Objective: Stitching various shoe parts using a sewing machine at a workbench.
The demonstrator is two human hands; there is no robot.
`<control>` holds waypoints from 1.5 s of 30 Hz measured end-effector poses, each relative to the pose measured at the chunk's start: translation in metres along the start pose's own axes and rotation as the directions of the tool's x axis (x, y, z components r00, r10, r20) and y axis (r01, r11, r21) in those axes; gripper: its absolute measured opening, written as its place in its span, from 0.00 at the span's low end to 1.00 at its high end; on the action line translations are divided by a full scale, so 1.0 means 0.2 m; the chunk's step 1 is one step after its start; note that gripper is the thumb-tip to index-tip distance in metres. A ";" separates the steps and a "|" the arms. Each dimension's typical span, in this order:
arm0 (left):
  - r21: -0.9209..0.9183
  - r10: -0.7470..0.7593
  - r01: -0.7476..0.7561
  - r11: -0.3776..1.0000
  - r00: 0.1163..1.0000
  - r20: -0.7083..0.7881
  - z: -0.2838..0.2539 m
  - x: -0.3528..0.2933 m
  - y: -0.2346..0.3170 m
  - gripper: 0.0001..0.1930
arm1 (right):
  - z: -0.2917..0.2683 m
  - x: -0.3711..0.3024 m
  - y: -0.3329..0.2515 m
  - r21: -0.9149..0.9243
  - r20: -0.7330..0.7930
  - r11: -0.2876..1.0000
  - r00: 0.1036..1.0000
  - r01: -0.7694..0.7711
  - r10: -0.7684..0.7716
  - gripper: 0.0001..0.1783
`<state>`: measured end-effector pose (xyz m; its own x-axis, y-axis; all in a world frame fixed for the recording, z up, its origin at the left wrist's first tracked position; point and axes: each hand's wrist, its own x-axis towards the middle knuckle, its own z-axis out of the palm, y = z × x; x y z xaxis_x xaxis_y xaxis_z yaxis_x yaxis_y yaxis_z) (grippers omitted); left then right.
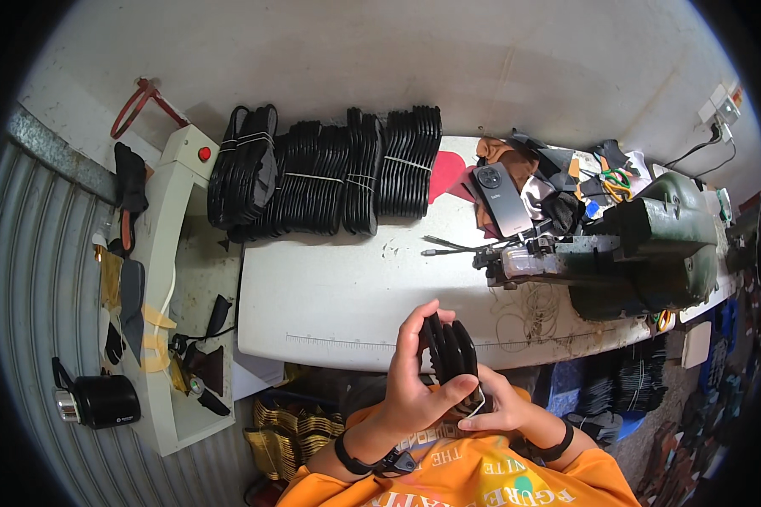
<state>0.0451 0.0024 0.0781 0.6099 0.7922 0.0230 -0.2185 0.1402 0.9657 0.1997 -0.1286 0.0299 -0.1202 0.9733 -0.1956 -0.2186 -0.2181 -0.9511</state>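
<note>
Close to my body, in front of the white table (338, 287), I hold a small bundle of black sole-shaped pieces (454, 348) upright. My left hand (414, 380) is wrapped round it, with the fingers along its left side and the thumb across the front. My right hand (500, 407) is closed at the bundle's lower end, with thumb and fingertips beside a thin pale band (477, 409). The bundle's lower part is mostly hidden by my hands. Along the table's back stand several banded bundles of similar black pieces (313, 177).
A green sewing machine (659, 245) stands at right, with tangled thread (533, 317) below it. Behind lie a phone (502, 201), fabric scraps (528, 160) and scissors (617, 182). At left are a white cabinet (165, 194) with a red button and a black flask (110, 401).
</note>
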 end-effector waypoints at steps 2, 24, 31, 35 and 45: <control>-0.093 0.046 -0.041 0.995 0.997 0.055 0.00 0.01 0.01 0.54 | 0.00 0.01 0.01 -0.124 -0.054 0.990 0.996 0.064 -0.071 0.48; -0.359 -0.547 0.776 0.519 0.624 0.558 -0.43 -0.27 -0.06 0.40 | -0.14 0.34 -0.09 -0.884 0.461 -0.412 0.264 0.222 -0.847 0.19; 0.160 -0.273 0.262 0.952 0.961 0.052 -0.69 -0.13 0.19 0.36 | -0.16 0.28 0.02 -0.939 0.250 -0.079 0.506 0.334 -0.825 0.25; 0.827 0.341 -0.087 0.556 0.931 -0.131 -0.67 0.00 0.37 0.36 | -0.24 0.13 0.13 -0.971 0.190 -0.058 0.602 0.232 -0.775 0.17; 0.957 0.681 0.248 -0.154 0.728 -0.079 -0.95 0.89 0.28 0.35 | -0.32 0.10 0.28 -0.997 0.040 0.014 0.674 0.075 -0.738 0.17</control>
<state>-0.0029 0.2646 0.0870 0.2350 0.7185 0.6546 0.9134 -0.3936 0.1041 0.2472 -0.1170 -0.0428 0.0415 0.8138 0.5796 0.9536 0.1409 -0.2660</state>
